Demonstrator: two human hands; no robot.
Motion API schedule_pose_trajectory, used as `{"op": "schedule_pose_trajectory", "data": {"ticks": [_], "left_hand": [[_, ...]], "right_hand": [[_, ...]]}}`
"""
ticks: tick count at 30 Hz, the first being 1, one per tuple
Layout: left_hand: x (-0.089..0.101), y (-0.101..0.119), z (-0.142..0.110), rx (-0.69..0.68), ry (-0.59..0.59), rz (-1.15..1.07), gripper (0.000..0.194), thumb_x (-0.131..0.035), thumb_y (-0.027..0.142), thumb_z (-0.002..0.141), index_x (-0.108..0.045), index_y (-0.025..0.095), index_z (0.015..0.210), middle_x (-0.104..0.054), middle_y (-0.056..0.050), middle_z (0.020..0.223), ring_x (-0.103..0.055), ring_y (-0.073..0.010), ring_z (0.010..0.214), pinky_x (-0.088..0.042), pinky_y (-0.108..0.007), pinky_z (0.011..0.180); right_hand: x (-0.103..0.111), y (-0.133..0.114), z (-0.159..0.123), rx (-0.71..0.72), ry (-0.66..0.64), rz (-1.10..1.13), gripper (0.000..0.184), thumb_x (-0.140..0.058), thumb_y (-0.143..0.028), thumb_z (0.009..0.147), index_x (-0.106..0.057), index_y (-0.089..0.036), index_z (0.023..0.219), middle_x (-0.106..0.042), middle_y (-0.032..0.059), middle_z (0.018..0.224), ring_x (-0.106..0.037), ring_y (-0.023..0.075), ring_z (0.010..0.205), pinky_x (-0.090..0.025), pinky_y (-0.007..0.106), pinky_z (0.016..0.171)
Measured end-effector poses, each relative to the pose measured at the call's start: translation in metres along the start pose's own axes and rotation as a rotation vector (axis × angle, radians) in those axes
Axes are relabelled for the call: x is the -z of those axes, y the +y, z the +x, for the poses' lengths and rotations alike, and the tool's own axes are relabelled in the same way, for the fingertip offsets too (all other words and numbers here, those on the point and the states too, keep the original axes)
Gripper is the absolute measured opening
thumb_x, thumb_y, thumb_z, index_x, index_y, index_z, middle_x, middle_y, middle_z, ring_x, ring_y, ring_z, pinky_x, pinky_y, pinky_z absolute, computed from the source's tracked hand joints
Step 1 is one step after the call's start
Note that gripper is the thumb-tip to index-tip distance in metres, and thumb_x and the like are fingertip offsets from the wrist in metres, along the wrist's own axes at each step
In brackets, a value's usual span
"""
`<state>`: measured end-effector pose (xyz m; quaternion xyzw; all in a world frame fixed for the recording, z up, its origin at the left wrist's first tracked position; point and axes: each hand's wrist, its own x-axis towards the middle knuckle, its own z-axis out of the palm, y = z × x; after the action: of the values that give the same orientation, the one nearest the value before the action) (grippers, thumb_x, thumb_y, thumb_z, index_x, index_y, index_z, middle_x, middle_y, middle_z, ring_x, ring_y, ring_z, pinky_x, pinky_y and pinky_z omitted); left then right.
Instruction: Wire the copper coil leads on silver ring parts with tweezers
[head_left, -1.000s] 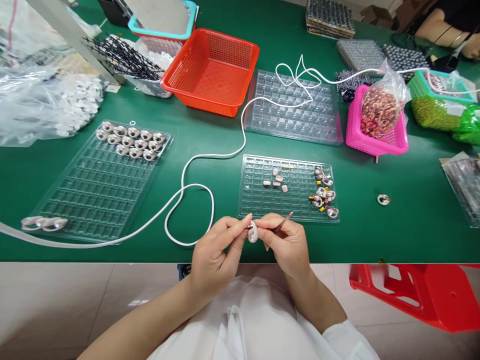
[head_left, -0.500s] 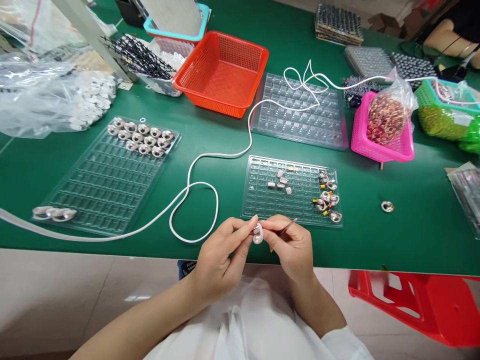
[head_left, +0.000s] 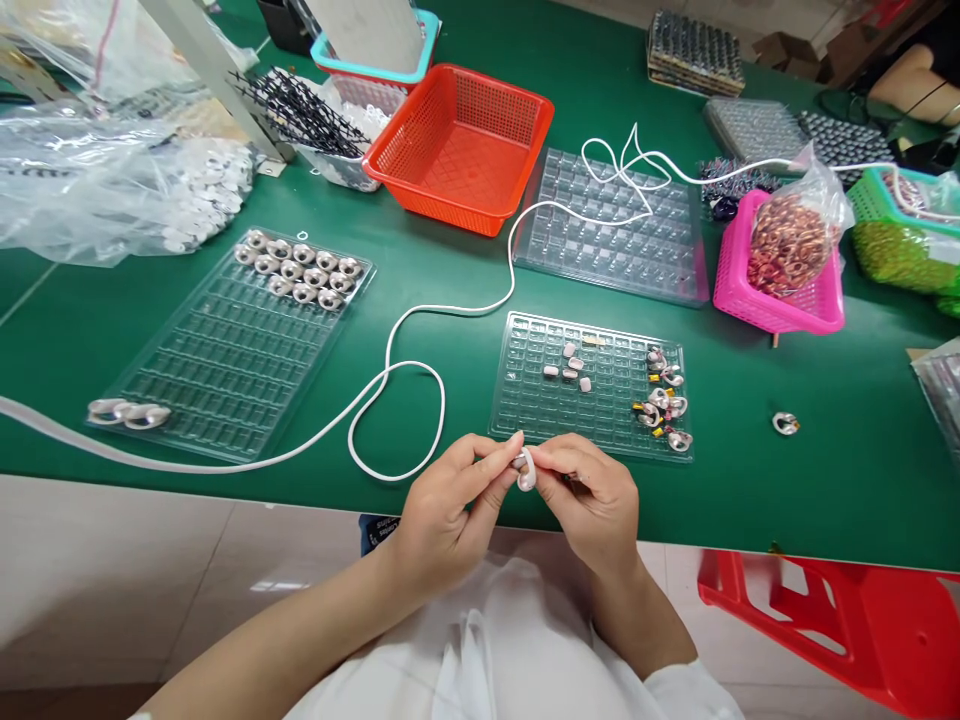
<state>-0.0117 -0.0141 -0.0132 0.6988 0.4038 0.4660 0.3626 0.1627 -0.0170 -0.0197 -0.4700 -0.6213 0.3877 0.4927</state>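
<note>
Both hands meet at the table's front edge around a small pale, curved ear-clip earbud point(head_left: 527, 472). My left hand point(head_left: 454, 505) pinches it from the left between thumb and fingertips. From the right, my right hand point(head_left: 592, 500) is closed on it too, thumb and forefinger at its curved side; a dark bit, too hidden to make out, shows under the curled fingers. Just beyond lies a clear compartment tray point(head_left: 525, 408) with several small pale caps point(head_left: 571, 363) in its middle. Along its right side sit several open earbud pieces point(head_left: 660, 403) with yellow tabs.
At left, another clear tray point(head_left: 217, 350) holds rows of silvery earbud shells point(head_left: 304, 272). A white cable point(head_left: 442, 308) winds across the green table. Behind stand a red basket point(head_left: 480, 205) and an empty-looking clear tray point(head_left: 600, 240). A pink basket point(head_left: 739, 300) holds bagged copper-coloured parts. One piece point(head_left: 785, 423) lies alone at right.
The thin dark tool that stuck out of my right hand is now mostly hidden. The right fingers have closed further over the earbud. The whole view has shifted slightly.
</note>
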Motion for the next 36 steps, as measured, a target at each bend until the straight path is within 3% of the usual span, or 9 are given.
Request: {"op": "schedule_pose_trajectory", "data": {"ticks": [5, 11, 19, 24, 30, 36], "left_hand": [[0.003, 0.003, 0.004, 0.054, -0.012, -0.054, 0.047, -0.055, 0.003, 0.094, -0.064, 0.027, 0.134, -0.072, -0.004, 0.091, -0.068, -0.0159, 0.086, -0.058, -0.028, 0.077], [0.003, 0.006, 0.005, 0.074, 0.013, -0.078, 0.048, -0.057, 0.002, 0.093, -0.066, 0.027, 0.132, -0.072, -0.003, 0.088, -0.068, -0.0139, 0.082, -0.056, -0.024, 0.075], [0.005, 0.007, 0.005, 0.133, -0.026, -0.091, 0.046, -0.054, 0.004, 0.095, -0.066, 0.027, 0.133, -0.071, -0.004, 0.089, -0.067, -0.0146, 0.083, -0.056, -0.026, 0.076], [0.008, 0.008, 0.007, 0.168, -0.052, -0.1, 0.043, -0.054, 0.005, 0.096, -0.07, 0.028, 0.128, -0.071, -0.003, 0.086, -0.067, -0.0144, 0.081, -0.055, -0.025, 0.075], [0.011, 0.009, 0.009, 0.228, -0.095, -0.158, 0.043, -0.053, 0.004, 0.095, -0.073, 0.029, 0.124, -0.071, -0.002, 0.084, -0.068, -0.013, 0.079, -0.054, -0.023, 0.076], [0.014, 0.011, 0.013, 0.307, -0.134, -0.192, 0.04, -0.054, 0.005, 0.096, -0.075, 0.03, 0.119, -0.07, 0.0, 0.084, -0.067, -0.011, 0.078, -0.054, -0.02, 0.075]], "right_hand": [[0.004, 0.002, 0.003, 0.06, -0.048, -0.054, 0.022, -0.068, -0.01, 0.089, -0.075, -0.027, 0.102, -0.074, 0.0036, 0.089, -0.068, 0.016, 0.075, -0.054, 0.027, 0.06], [-0.001, 0.001, 0.001, -0.016, -0.001, -0.017, 0.014, -0.069, -0.013, 0.09, -0.07, -0.026, 0.094, -0.072, 0.0025, 0.083, -0.067, 0.017, 0.075, -0.052, 0.029, 0.063], [0.002, 0.002, 0.002, 0.022, -0.023, -0.035, 0.015, -0.068, -0.012, 0.09, -0.069, -0.026, 0.097, -0.072, 0.0025, 0.085, -0.066, 0.0169, 0.075, -0.053, 0.029, 0.065], [0.006, 0.002, 0.004, 0.079, -0.098, -0.035, 0.019, -0.065, -0.009, 0.091, -0.068, -0.025, 0.099, -0.073, 0.0036, 0.089, -0.068, 0.0169, 0.078, -0.055, 0.029, 0.066], [0.013, -0.001, 0.01, 0.136, -0.17, -0.094, 0.018, -0.064, -0.008, 0.091, -0.069, -0.024, 0.098, -0.072, 0.0036, 0.087, -0.066, 0.0145, 0.073, -0.052, 0.024, 0.057], [0.016, -0.002, 0.013, 0.189, -0.221, -0.077, 0.022, -0.061, -0.003, 0.09, -0.069, -0.021, 0.098, -0.072, 0.0042, 0.086, -0.068, 0.0139, 0.076, -0.054, 0.023, 0.064]]}}
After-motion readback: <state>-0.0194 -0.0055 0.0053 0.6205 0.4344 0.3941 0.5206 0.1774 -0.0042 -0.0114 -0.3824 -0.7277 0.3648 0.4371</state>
